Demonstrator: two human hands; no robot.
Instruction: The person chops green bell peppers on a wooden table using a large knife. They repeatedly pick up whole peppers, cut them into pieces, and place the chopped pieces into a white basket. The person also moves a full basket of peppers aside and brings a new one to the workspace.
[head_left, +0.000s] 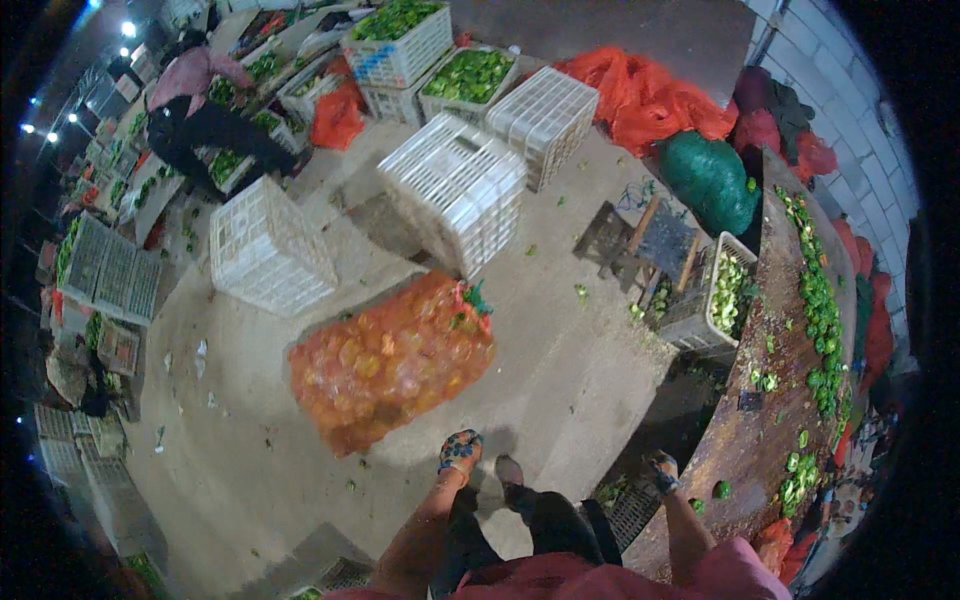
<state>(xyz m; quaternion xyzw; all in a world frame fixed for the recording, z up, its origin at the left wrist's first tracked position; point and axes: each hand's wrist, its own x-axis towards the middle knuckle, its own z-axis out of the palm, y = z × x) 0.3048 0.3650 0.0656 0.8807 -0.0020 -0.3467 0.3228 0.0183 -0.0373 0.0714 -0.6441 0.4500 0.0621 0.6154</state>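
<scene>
My left hand (460, 453), in a patterned work glove, hangs over the concrete floor with its fingers curled in. Nothing shows in it. Just ahead lies an orange mesh sack (390, 356) full of round produce, its neck gathered with a green tie. My right hand (664, 472), also gloved, is by the near edge of a brown work table (720, 420). A dark plastic crate (634, 517) sits below that hand. Whether its fingers are closed is too small to tell. Green peppers (823, 322) and cut pieces (799, 484) lie on the table.
White plastic crates (457, 176) (274, 247) stand upside down beyond the sack. Crates of green vegetables (469, 75) are behind them. A low stool (664, 240) and a crate of cut pieces (726, 292) flank the table. Another person (202, 112) bends over crates at far left.
</scene>
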